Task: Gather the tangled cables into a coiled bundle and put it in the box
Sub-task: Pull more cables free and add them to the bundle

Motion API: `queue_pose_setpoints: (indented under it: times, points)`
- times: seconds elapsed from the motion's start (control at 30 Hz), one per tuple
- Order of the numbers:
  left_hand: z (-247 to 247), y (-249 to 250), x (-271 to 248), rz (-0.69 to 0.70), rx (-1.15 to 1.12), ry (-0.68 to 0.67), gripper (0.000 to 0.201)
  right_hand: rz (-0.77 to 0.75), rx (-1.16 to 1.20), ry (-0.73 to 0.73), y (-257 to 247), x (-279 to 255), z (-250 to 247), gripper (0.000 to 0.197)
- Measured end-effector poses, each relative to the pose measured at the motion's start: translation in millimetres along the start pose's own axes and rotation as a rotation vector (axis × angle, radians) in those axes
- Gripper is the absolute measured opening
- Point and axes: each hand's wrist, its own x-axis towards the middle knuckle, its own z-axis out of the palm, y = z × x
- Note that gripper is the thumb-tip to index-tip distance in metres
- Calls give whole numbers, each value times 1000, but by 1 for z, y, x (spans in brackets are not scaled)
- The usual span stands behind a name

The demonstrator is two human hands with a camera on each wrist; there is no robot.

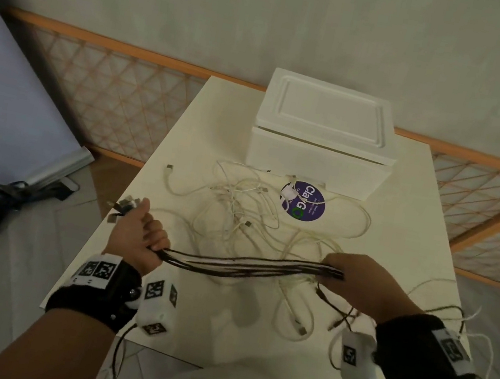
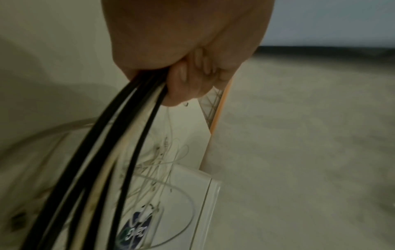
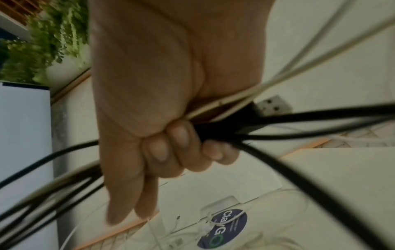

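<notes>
A bunch of black and white cables (image 1: 248,264) is stretched taut between my two hands above the near part of the white table (image 1: 420,219). My left hand (image 1: 144,234) grips one end, with plug ends sticking out past the thumb; the curled fingers (image 2: 183,74) close round the strands (image 2: 119,135). My right hand (image 1: 356,278) grips the other end, fingers (image 3: 181,145) wrapped round the black and white cables (image 3: 278,118). More white cables (image 1: 240,201) lie tangled on the table. The white foam box (image 1: 321,135) stands at the far edge with its lid on.
A round purple sticker (image 1: 303,200) lies on the table just before the box. A lattice railing (image 1: 108,97) runs behind the table. A folded panel and dark straps (image 1: 2,202) lie on the floor at the left.
</notes>
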Motion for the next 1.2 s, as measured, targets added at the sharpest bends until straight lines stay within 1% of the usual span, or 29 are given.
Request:
queue_pose_setpoints:
  times: [0.1,0.2,0.27,0.3,0.33,0.37,0.4,0.43,0.47,0.5,0.53,0.6,0.63,0.7,0.77,0.83,0.87,0.9,0.97,1.0,1.07,1.1,1.13,1.2]
  points:
    - [12,-26,-1,-67,103,-13,60,55,94,-116,22,-12,1,40]
    - [24,-54,-7,-123,231,12,53,113,118,-329,42,-23,11,63]
    - [28,-74,-8,-169,298,10,50,119,211,-447,49,-28,14,94]
    - [29,-84,-8,-188,332,7,49,95,232,-469,52,-28,15,111]
    - [29,-92,-8,-202,368,3,49,65,257,-465,54,-26,17,121]
    - [30,-98,-8,-211,404,-5,49,68,287,-426,57,-22,21,122]
    - [30,-103,-8,-217,438,-19,49,87,333,-361,58,-17,24,115]
    - [31,-108,-9,-219,471,-40,49,106,342,-290,56,-12,28,100]
    - [31,-111,-10,-219,497,-60,50,120,288,-229,53,-5,33,82]
    - [32,-115,-11,-216,519,-76,50,120,179,-201,49,3,36,64]
    - [32,-118,-12,-212,538,-83,50,107,74,-197,41,10,38,51]
    - [33,-124,-13,-192,564,-81,49,37,-124,-221,23,19,44,39]
    - [34,-127,-13,-175,563,-72,49,-6,-240,-236,17,23,51,36]
    - [35,-130,-13,-157,546,-48,48,-75,-432,-283,4,25,65,38]
    - [38,-132,-15,-144,524,-37,47,-105,-477,-305,-2,24,78,26]
    - [42,-133,-19,-86,524,-35,44,-113,-425,-290,-3,25,84,22]
    - [44,-133,-21,-31,534,-40,41,-115,-384,-268,-2,26,83,22]
    - [46,-134,-22,38,543,-49,37,-131,-349,-213,-2,27,81,23]
    - [51,-133,-24,165,548,-95,28,-234,-327,-26,0,31,74,19]
    - [54,-132,-25,205,554,-131,24,-270,-323,23,-2,34,68,16]
    - [60,-131,-23,251,612,-184,15,-341,-336,70,-12,37,53,12]
    - [64,-131,-23,263,658,-212,16,-381,-325,103,-18,39,44,8]
    - [67,-131,-24,265,695,-260,22,-404,-304,143,-25,40,34,7]
    - [74,-131,-26,252,767,-390,31,-431,-233,155,-40,41,19,8]
